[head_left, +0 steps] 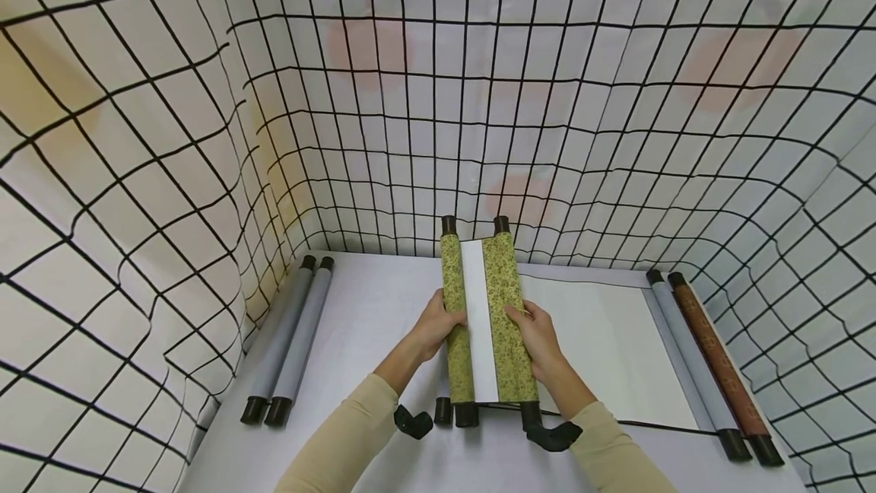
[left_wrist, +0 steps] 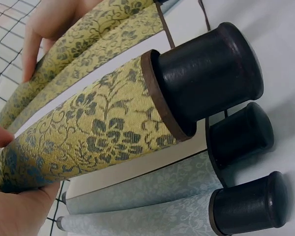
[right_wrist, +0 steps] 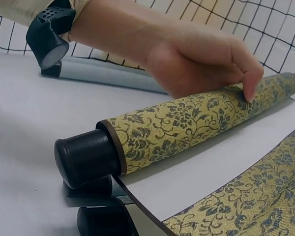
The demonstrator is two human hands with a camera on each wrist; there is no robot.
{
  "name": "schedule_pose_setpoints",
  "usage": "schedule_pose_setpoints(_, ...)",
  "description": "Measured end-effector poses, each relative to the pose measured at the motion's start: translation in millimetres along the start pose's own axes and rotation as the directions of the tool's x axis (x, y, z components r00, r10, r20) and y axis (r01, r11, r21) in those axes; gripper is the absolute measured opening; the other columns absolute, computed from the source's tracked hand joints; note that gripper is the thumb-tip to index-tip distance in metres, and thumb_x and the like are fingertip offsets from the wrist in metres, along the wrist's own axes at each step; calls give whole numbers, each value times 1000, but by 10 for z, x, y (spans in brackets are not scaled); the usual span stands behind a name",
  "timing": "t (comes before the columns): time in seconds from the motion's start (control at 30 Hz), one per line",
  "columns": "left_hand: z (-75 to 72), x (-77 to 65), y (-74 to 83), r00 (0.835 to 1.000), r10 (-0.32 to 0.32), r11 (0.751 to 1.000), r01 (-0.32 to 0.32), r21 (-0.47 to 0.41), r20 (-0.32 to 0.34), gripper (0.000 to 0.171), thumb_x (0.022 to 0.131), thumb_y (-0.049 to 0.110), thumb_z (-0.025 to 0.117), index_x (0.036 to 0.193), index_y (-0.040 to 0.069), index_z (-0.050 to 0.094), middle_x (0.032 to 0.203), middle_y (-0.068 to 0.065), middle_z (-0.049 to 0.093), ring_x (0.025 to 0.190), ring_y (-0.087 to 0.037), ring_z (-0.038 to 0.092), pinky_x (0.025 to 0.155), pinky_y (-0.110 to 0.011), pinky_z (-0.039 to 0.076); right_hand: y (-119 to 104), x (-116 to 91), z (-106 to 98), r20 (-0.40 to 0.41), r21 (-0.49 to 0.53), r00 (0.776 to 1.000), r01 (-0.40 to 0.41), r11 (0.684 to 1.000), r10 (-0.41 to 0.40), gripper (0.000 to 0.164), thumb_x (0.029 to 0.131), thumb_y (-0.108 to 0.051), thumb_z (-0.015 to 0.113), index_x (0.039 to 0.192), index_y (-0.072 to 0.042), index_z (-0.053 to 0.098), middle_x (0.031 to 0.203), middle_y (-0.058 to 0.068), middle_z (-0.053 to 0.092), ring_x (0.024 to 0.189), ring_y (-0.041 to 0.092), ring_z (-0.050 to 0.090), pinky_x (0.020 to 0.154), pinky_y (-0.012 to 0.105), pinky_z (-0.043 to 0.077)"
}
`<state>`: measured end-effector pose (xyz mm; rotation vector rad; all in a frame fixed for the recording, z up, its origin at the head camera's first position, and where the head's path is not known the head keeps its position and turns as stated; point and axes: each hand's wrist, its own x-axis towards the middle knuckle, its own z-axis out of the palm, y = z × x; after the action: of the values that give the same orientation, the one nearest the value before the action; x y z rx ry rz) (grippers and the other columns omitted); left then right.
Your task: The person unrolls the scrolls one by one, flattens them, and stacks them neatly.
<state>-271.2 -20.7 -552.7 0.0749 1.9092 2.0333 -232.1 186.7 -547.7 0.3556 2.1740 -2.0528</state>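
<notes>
A hanging scroll in yellow-green floral brocade is held up in the middle, partly opened, with black knobs on its roller ends. Between its two rolled sides shows a white strip. My left hand grips the left roll, thumb across its front and fingers behind it. On the right roll my right hand holds on from the outer side, its thumb over the brocade. Beneath lies a spread scroll with a blank white sheet; grey-blue rolls with black knobs show under the brocade in the left wrist view.
Two grey-blue rolled scrolls lie side by side at the table's left. Along the right edge are a grey-blue roll and a brown scroll. Black wire mesh surrounds the white table at the back and sides.
</notes>
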Motion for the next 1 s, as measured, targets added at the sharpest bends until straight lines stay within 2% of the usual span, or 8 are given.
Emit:
schedule_pose_setpoints(0.17,31,13,-49,999,3,1000,-2,23,-46,68,85,2,64,146,-1,34,136,-20,45,123,-34,46,106,-54,37,-8,-21,20,5,8,1000,19,1000,-19,83,105,-40,61,161,5,21,164,29,22,149,45,24,118,59,23)
schedule_pose_setpoints(0.33,69,20,-64,996,15,999,-10,51,-84,74,87,10,79,146,0,35,134,-17,48,122,-34,50,104,-53,42,-18,-32,40,8,-7,999,38,999,-38,86,104,-41,63,161,7,20,165,30,18,151,46,18,118,60,20)
schedule_pose_setpoints(0.43,74,31,-70,997,26,998,-22,54,-77,82,84,9,86,147,1,34,132,-17,51,120,-34,53,102,-51,46,-4,-19,33,5,-12,999,46,999,-46,90,101,-39,68,161,7,19,163,31,23,147,47,26,115,60,28)
schedule_pose_setpoints(0.53,67,26,-56,998,37,998,-34,50,-60,82,83,1,85,147,1,34,131,-17,52,119,-33,54,101,-50,46,31,2,13,-15,-25,999,49,998,-49,94,98,-38,74,161,6,20,160,32,28,143,46,34,112,58,35)
schedule_pose_setpoints(0.63,47,14,-37,998,37,999,-35,42,-45,79,83,-4,80,147,0,35,130,-17,53,119,-34,54,102,-50,46,63,15,-5,-26,-37,999,46,998,-47,95,97,-36,76,161,5,20,160,31,29,143,46,35,111,58,36)
schedule_pose_setpoints(0.73,27,6,-27,999,27,998,-25,53,-40,75,85,-5,77,147,-2,37,129,-17,54,119,-34,55,102,-50,46,76,9,-27,-46,-52,998,32,998,-35,94,97,-36,75,161,5,21,162,31,24,146,46,28,114,59,32)
schedule_pose_setpoints(0.83,5,9,-37,998,18,997,-14,78,-58,75,85,-4,76,149,-5,37,131,-20,53,119,-35,55,100,-51,47,86,3,-43,-48,-36,999,18,999,-19,92,98,-35,74,161,5,21,158,30,32,141,44,38,110,58,37)
schedule_pose_setpoints(1.0,-25,15,-76,994,-17,995,27,92,-111,85,85,0,74,156,-2,26,144,-26,43,124,-37,50,100,-52,45,114,6,-69,-47,-9,999,10,1000,-10,89,98,-35,74,161,4,23,144,26,49,121,37,57,94,44,52)
